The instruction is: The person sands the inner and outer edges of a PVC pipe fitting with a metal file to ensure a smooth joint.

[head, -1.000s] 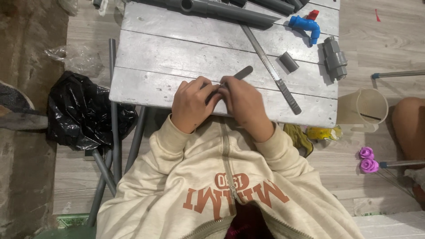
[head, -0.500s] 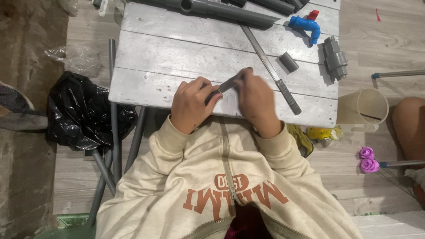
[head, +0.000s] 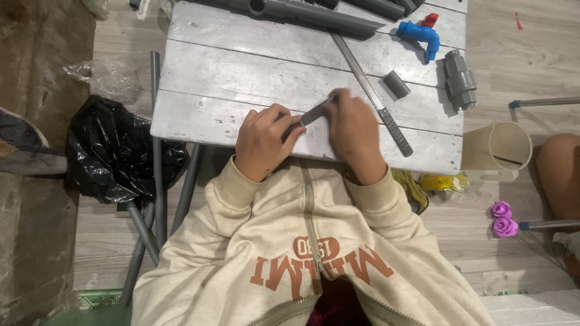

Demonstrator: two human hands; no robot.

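Grey plank table (head: 241, 72), blue tap (head: 421, 35) beyond hands (head: 308, 136).

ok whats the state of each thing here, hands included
left hand: closed around one end of a short grey strip
right hand: gripping the strip's far end
strip: held tilted above the table edge
table: upright, grey planks
long bar: flat on the table, untouched
blue tap: lying on its side
grey valve: lying on the table
coupling: lying on its side
jug: upright on the floor
black bag: crumpled on the floor
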